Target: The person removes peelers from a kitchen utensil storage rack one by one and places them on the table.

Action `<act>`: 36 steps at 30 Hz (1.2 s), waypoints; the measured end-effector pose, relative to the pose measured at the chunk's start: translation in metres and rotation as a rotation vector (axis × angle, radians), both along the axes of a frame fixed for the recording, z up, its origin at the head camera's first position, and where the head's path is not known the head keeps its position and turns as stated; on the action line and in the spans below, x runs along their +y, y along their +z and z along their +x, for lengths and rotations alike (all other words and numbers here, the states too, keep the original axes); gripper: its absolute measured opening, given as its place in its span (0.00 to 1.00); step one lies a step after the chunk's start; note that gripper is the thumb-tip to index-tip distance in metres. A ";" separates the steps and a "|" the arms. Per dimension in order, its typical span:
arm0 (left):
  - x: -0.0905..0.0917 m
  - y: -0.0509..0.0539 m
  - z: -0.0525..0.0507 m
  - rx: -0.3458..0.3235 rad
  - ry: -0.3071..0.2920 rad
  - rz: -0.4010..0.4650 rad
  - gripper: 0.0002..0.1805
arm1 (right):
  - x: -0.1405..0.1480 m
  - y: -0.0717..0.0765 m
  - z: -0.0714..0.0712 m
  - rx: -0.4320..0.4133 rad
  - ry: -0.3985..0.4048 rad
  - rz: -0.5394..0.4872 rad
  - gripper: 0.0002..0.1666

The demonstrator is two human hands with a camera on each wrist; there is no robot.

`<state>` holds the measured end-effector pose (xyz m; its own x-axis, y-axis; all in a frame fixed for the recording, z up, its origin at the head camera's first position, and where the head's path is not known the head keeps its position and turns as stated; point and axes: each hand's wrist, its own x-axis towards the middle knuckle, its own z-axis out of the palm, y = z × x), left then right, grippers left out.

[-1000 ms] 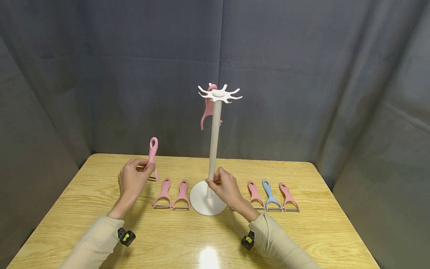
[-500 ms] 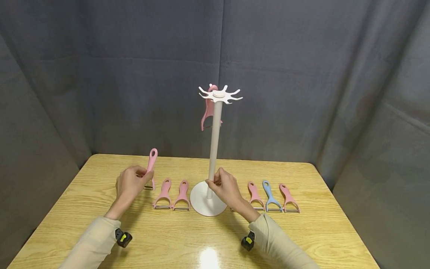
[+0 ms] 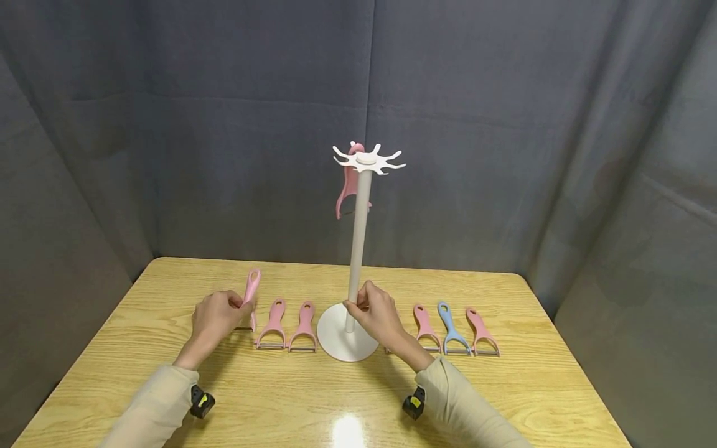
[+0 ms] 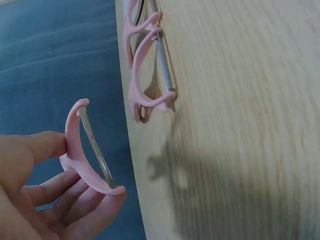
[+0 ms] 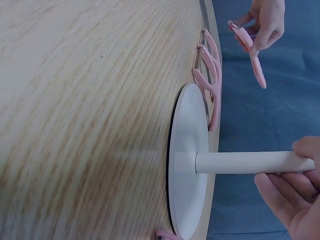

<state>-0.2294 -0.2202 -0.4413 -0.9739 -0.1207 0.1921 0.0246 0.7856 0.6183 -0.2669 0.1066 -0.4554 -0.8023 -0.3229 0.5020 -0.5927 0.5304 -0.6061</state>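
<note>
My left hand (image 3: 215, 320) pinches a pink peeler (image 3: 252, 287) near its head, handle loop upward. In the left wrist view this peeler (image 4: 80, 165) is off the table, its metal blade facing the wood. My right hand (image 3: 378, 311) grips the lower part of the white post (image 5: 245, 162), just over the round base (image 3: 338, 342) of the stand. At the top of the stand is a ring of white hooks (image 3: 386, 163). A pink peeler (image 3: 348, 183) hangs on a rear hook, partly hidden behind the post.
Two pink peelers lie between my left hand and the base; one is this peeler (image 3: 304, 326). Right of the base lie a pink peeler (image 3: 424, 323), a blue peeler (image 3: 450, 323) and another pink peeler (image 3: 478, 326). My right hand mostly hides one more. A grey curtain (image 3: 252, 155) hangs behind the table (image 3: 280, 404).
My left hand has lowered the pink peeler toward the table and shifted slightly left. My right hand stays on the post. The hanging peeler has kept its place.
</note>
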 end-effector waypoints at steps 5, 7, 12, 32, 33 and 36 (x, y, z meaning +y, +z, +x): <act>-0.001 -0.004 -0.001 -0.012 0.009 -0.014 0.16 | 0.001 -0.001 0.000 0.000 -0.001 0.000 0.14; -0.001 -0.006 -0.001 -0.013 0.005 -0.032 0.15 | 0.002 0.000 0.000 0.000 0.000 0.001 0.14; 0.001 -0.010 -0.002 -0.031 -0.003 -0.083 0.14 | 0.003 0.003 0.003 -0.021 -0.002 -0.002 0.14; 0.005 -0.025 -0.004 -0.070 -0.025 -0.149 0.19 | -0.008 0.042 0.000 0.073 -0.012 -0.235 0.19; 0.005 -0.025 -0.005 -0.074 -0.022 -0.153 0.19 | -0.008 0.043 0.000 0.080 -0.014 -0.238 0.18; 0.006 -0.027 -0.005 -0.080 -0.022 -0.167 0.21 | -0.009 0.044 0.000 0.103 -0.022 -0.245 0.15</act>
